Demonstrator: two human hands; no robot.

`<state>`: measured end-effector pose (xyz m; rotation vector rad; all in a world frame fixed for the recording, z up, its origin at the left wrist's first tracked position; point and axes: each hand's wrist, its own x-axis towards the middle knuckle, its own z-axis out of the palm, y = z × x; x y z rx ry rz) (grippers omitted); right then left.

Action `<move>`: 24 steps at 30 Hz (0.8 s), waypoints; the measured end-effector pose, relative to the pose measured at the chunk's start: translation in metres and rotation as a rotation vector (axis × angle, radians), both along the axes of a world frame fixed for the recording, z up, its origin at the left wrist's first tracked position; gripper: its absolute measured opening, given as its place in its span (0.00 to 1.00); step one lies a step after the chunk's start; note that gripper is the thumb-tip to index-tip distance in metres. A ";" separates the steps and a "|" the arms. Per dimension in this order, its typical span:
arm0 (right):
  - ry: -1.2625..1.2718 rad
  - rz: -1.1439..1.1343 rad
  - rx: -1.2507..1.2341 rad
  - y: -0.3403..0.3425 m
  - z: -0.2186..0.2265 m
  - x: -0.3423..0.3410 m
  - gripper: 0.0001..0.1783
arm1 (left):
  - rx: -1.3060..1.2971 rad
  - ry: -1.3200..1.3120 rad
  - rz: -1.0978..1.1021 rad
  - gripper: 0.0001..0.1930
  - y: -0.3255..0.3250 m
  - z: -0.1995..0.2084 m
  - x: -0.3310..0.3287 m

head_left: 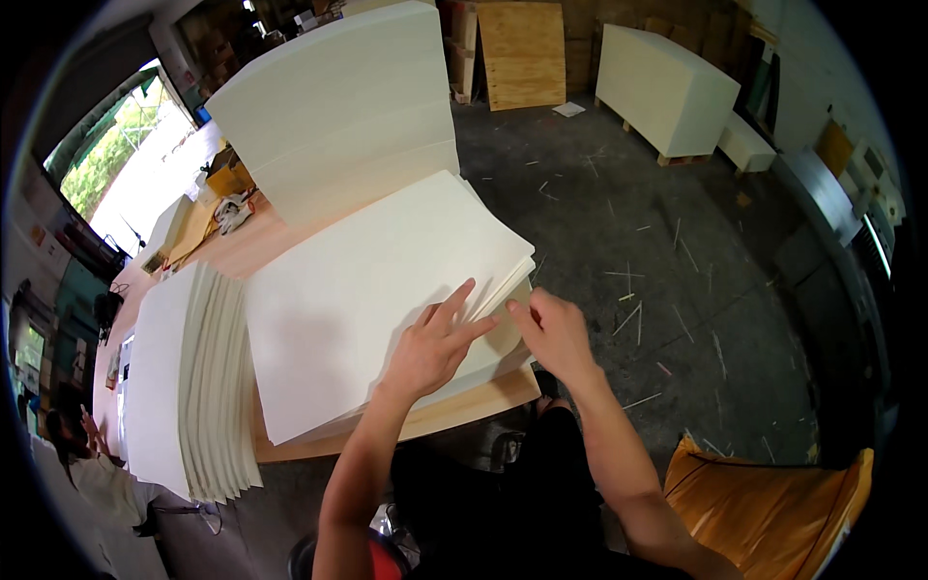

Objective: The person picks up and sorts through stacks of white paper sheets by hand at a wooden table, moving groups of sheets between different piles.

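A stack of large white paper sheets [377,261] lies across the table in front of me. On its near right part my left hand [433,346] rests with fingers stretched and spread. Just past those fingertips, my right hand [555,333] is closed at the stack's right edge, its fingers curled; what they pinch, if anything, is hidden. Several sheets at that edge are separated from the pile below. To the left, a second pile of white sheets [159,377] sits in fanned, stepped layers.
Behind the stack rises a tall white paper block [338,111]. The wooden table [483,401] ends near my legs. Paper strips litter the dark floor [619,213]. Another white block [667,92] stands on a pallet. An orange sack [764,507] is at lower right; a person [101,474] at lower left.
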<state>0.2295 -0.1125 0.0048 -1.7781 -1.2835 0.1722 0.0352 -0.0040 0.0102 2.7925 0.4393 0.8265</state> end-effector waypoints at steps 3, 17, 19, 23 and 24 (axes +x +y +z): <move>0.862 0.192 0.126 0.005 -0.006 0.008 0.23 | -0.079 -0.041 -0.007 0.21 0.001 0.001 -0.001; 1.220 0.280 0.086 0.009 0.007 0.013 0.20 | -0.124 -0.094 0.001 0.27 0.002 0.000 0.004; 1.212 0.291 0.074 0.008 0.004 0.015 0.21 | -0.133 -0.116 -0.026 0.27 0.006 -0.003 0.003; 1.135 0.292 0.026 0.004 0.002 0.021 0.21 | -0.158 -0.119 -0.053 0.26 0.012 -0.007 0.001; 1.110 0.287 0.014 0.003 0.002 0.022 0.21 | -0.170 -0.102 -0.060 0.25 0.012 -0.007 0.001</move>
